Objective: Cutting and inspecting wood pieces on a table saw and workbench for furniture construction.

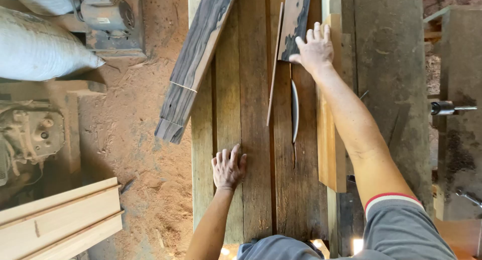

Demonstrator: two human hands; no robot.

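My left hand lies flat, fingers spread, on the plank top of a wooden saw table, holding nothing. My right hand reaches far forward and presses on the near end of a dark streaked board, close to the pale wooden fence. A circular saw blade rises edge-on from a slot in the table, just behind my right hand. A thin offcut strip lies to the left of the blade.
A long dark streaked plank lies slanted over the table's left edge. Sawdust covers the floor. Pale boards are stacked at lower left. A white sack, a motor and a machine stand on the left.
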